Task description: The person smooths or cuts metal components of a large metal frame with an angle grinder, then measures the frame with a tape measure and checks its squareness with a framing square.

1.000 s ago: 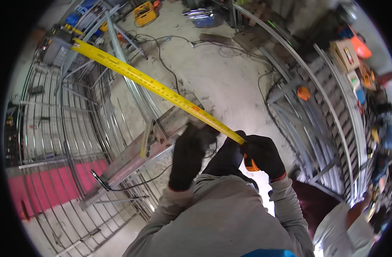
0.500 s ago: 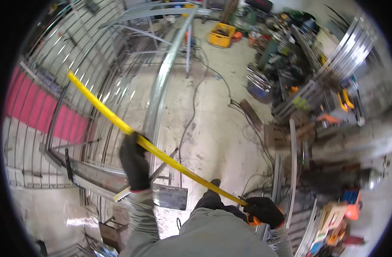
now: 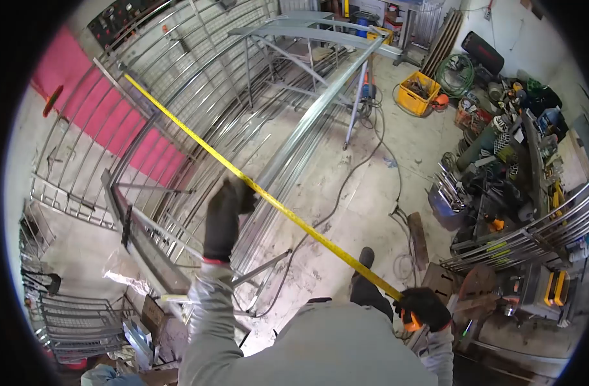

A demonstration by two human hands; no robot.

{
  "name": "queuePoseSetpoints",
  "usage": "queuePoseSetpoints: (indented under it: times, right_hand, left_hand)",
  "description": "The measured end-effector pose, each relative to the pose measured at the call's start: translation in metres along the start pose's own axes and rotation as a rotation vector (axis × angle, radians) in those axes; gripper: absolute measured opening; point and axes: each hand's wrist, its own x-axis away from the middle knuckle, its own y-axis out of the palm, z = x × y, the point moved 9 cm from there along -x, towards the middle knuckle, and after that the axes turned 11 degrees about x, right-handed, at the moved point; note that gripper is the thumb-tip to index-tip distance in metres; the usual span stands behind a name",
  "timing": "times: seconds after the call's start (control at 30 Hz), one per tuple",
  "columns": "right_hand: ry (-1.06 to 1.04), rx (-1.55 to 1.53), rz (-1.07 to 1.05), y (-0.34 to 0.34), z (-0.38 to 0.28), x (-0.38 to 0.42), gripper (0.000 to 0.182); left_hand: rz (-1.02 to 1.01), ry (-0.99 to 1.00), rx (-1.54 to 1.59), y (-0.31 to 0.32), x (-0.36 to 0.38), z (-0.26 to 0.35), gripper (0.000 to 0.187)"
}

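A yellow measuring tape blade (image 3: 307, 230) stretches straight across the view, from the far left down to my right hand. My right hand (image 3: 426, 307), in a dark glove, is closed around the tape measure's case (image 3: 410, 320), whose orange side shows. My left hand (image 3: 224, 222), also gloved, is raised at the middle of the blade. Its fingertips come up to the blade's lower edge; blur and dark glove hide whether they pinch it. Beneath the blade runs a long shiny metal profile (image 3: 314, 119) resting on a metal stand (image 3: 355, 116).
Barred metal frames (image 3: 82, 141) stand on the left, before a pink panel (image 3: 108, 103). A yellow crate (image 3: 418, 90) and piled tools (image 3: 500, 148) lie to the right. Black cables (image 3: 355, 170) run over the floor. Metal tubes (image 3: 532, 231) lie at the right.
My view has turned, so the room's contents sit further right. The blade has gone from bowed to straight. My left hand now sits just below the blade instead of behind it.
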Motion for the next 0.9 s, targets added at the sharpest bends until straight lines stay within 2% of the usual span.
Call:
queuePoseSetpoints:
  times: [0.03,0.07,0.1,0.13,0.2,0.23,0.27,0.3,0.33,0.4,0.43,0.47,0.53,0.57,0.6,0.63,0.67,0.7,0.73,0.77,0.8,0.83,0.9]
  right_hand:
    - [-0.105,0.027,0.001,-0.028,-0.015,-0.019,0.022]
    - [-0.203,0.051,0.011,-0.057,-0.021,-0.038,0.022]
    - [-0.44,0.194,0.047,-0.089,-0.028,-0.054,0.024]
    - [-0.263,0.052,-0.001,-0.113,-0.038,-0.067,0.021]
    - [-0.238,-0.056,-0.01,-0.16,-0.083,-0.092,0.016]
    - [-0.294,0.06,0.08,-0.19,-0.112,-0.1,0.016]
    - [-0.501,0.302,0.129,-0.218,-0.145,-0.115,0.016]
    - [-0.702,0.535,0.229,-0.245,-0.177,-0.126,0.015]
    - [-1.068,0.89,0.29,-0.264,-0.2,-0.136,0.015]
    - [-0.901,0.854,0.252,-0.318,-0.229,-0.189,0.012]
    - [-0.54,0.458,0.135,-0.348,-0.23,-0.224,0.011]
    - [-0.545,0.471,0.111,-0.364,-0.254,-0.242,0.011]
    - [-0.933,1.144,0.082,-0.361,-0.305,-0.267,0.011]
    - [-0.885,1.183,-0.019,-0.373,-0.311,-0.294,0.011]
    - [-0.715,1.103,-0.098,-0.394,-0.307,-0.326,0.012]
    - [-0.849,1.22,-0.096,-0.39,-0.331,-0.33,0.012]
    - [-0.995,1.333,-0.101,-0.387,-0.36,-0.333,0.011]
    - [-1.032,1.355,-0.125,-0.397,-0.364,-0.349,0.013]
    - [-1.07,1.374,-0.15,-0.409,-0.368,-0.362,0.014]
    - [-0.96,1.273,-0.166,-0.42,-0.38,-0.37,0.017]
    - [-1.133,1.34,-0.212,-0.403,-0.415,-0.36,0.016]
    - [-1.053,1.293,-0.269,-0.406,-0.426,-0.368,0.016]
    - [-0.862,1.184,-0.385,-0.426,-0.441,-0.39,0.015]
  left_hand:
    - [-0.002,-0.191,0.126,0.036,0.0,0.002,0.055]
    - [-0.052,-0.187,0.124,0.059,-0.003,-0.016,0.052]
    - [-0.018,-0.249,0.105,0.082,-0.005,-0.021,0.049]
    - [0.018,-0.316,0.081,0.101,-0.008,-0.026,0.047]
    - [0.014,-0.313,0.031,0.124,-0.026,-0.042,0.039]
    - [0.041,-0.305,-0.015,0.131,-0.037,-0.048,0.033]
    - [0.048,-0.321,-0.021,0.14,-0.048,-0.048,0.033]
    - [0.074,-0.259,-0.212,0.145,-0.06,-0.038,0.03]
    - [0.1,-0.192,-0.401,0.15,-0.074,-0.026,0.028]
    - [0.178,-0.251,-0.393,0.162,-0.098,-0.033,0.026]
    - [0.229,-0.206,-0.356,0.164,-0.109,-0.043,0.026]
    - [0.286,-0.16,-0.319,0.166,-0.12,-0.051,0.026]
    - [0.294,-0.17,-0.258,0.184,-0.151,-0.068,0.028]
    - [0.283,-0.169,-0.191,0.195,-0.167,-0.079,0.03]
    - [0.298,-0.221,-0.157,0.205,-0.183,-0.096,0.032]
    - [0.37,-0.282,-0.038,0.216,-0.198,-0.109,0.035]
    - [0.315,-0.203,0.028,0.228,-0.219,-0.12,0.035]
    - [0.4,-0.195,0.015,0.24,-0.235,-0.121,0.025]
    - [0.513,-0.275,0.025,0.242,-0.243,-0.137,0.022]
    - [0.615,-0.318,0.112,0.247,-0.253,-0.145,0.02]
    - [0.74,-0.35,0.18,0.25,-0.261,-0.153,0.018]
    - [0.769,-0.202,-0.017,0.244,-0.271,-0.159,0.018]
    - [0.802,-0.086,-0.254,0.24,-0.284,-0.156,0.019]
